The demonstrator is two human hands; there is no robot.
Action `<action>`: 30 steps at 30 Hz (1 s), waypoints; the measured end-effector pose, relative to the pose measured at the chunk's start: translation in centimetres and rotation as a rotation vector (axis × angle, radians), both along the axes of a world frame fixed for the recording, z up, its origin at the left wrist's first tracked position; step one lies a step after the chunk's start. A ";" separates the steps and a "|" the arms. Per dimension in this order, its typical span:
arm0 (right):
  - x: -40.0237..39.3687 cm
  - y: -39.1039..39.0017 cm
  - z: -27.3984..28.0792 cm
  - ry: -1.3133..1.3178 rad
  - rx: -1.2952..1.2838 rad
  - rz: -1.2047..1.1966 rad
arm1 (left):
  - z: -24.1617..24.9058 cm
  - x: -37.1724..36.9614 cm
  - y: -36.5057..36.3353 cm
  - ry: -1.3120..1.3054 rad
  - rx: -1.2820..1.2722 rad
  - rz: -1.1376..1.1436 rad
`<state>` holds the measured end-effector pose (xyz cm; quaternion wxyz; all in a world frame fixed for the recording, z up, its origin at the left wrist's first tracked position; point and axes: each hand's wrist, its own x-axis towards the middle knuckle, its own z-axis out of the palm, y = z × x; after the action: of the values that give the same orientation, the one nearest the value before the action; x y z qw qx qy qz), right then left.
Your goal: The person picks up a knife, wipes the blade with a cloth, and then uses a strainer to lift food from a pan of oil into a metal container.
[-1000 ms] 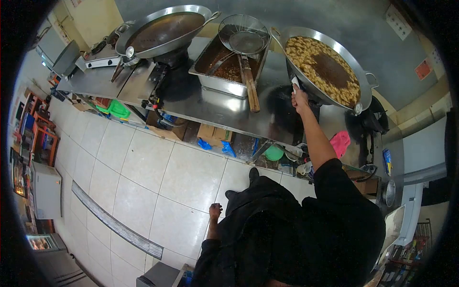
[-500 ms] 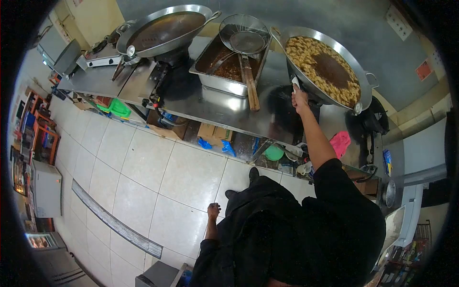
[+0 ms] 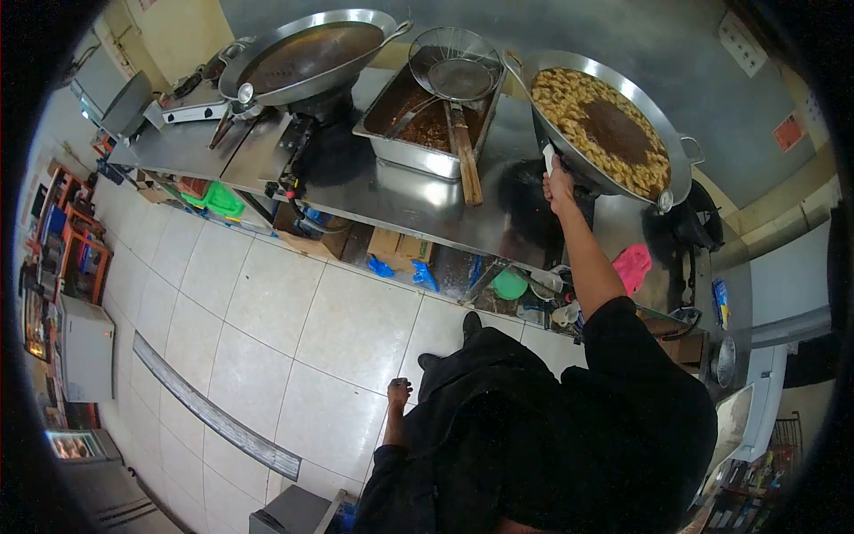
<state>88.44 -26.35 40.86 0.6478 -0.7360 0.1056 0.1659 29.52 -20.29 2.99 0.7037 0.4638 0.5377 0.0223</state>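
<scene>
My right hand [image 3: 559,185] reaches to the near side of a large wok [image 3: 689,182] on the right, its fingers closed around a small white object [image 3: 549,158]. What kind of object that is, I cannot make out. Browned pieces of food [image 3: 569,107] float in the wok's oil, in a ring around a dark bare patch [image 3: 618,130]. A round dial [image 3: 665,201] sits at the near rim. Low at my side hangs my left hand [image 3: 399,390], with curled fingers and nothing visible in them, away from the counter.
A rectangular metal pan [image 3: 414,158] holds dark oily bits, with wood-handled strainers [image 3: 466,165] across it. Further left stands a second wok [image 3: 378,58] of brown oil. The steel counter [image 3: 356,196] has a shelf of boxes below. A pink cloth [image 3: 632,267] hangs at the right.
My right hand stays beside the right wok; the white object in it has tilted slightly and shows more. My left hand has barely moved.
</scene>
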 end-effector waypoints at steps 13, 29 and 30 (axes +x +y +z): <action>0.1 -0.1 -0.1 -0.004 0.027 0.004 | 0.9 0.0 -0.6 0.016 0.019 -0.021; -0.5 0.0 0.3 -0.009 0.013 -0.002 | 1.5 0.1 -0.6 0.038 0.041 -0.024; -0.5 0.0 0.4 -0.006 0.014 -0.005 | 1.3 0.0 -0.6 0.036 0.047 -0.016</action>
<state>87.93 -26.34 41.23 0.6538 -0.7316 0.1040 0.1629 29.55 -20.90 4.30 0.6830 0.4845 0.5462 0.0209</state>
